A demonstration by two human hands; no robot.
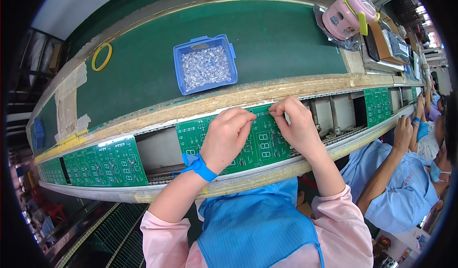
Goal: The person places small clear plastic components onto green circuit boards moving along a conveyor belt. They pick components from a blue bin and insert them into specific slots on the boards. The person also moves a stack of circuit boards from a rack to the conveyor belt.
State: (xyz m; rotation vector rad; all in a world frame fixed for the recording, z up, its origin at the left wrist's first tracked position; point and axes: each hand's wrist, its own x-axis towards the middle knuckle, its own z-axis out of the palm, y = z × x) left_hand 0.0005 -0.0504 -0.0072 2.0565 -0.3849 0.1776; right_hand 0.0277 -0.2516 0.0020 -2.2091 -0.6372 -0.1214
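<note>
Over a green circuit board [261, 146] in the conveyor rail, both of my hands are bent in a pinch near its far edge. My left hand [227, 136], with a blue strap at the wrist, has thumb and forefinger together just above the board. A short way to its right, my right hand [295, 124] pinches close to the same edge. Anything between the fingertips is too small to make out. White digit displays sit on the board, partly covered by my left hand. Beyond the rail, a blue bin [179, 72] holds many small clear parts.
More circuit boards lie along the rail, left [106, 162] and right [378, 106]. A yellow tape ring [101, 57] lies on the green bench at far left. A pink container [344, 19] stands far right. A co-worker in a blue shirt [398, 187] sits to my right.
</note>
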